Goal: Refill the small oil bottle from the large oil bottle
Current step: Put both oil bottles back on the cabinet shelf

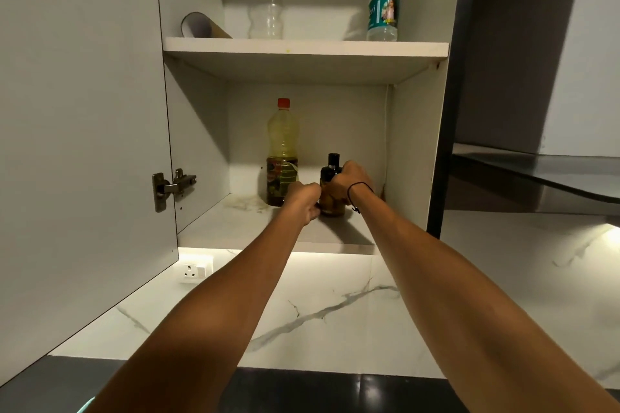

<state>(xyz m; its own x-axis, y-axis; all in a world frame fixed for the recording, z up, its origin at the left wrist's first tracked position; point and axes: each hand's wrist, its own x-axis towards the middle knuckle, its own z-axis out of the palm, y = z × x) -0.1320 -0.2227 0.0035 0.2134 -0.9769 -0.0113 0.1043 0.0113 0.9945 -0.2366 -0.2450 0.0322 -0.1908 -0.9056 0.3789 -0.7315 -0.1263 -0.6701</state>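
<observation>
The refill has not started: the large oil bottle (282,151) stands capped on the lower cupboard shelf (235,221). Beside it, the right hand (350,183) grips the small oil bottle (332,193); the left hand (303,201) curls at its base. A marble wall sits below.

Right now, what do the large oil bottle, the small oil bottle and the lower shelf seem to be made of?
Large oil bottle: clear plastic probably, yellow oil showing through, red screw cap.
Small oil bottle: dark, with black top; glass or plastic, cannot tell, as both hands hide much of it.
Lower shelf: white laminated board, matte, stained near the back.
</observation>
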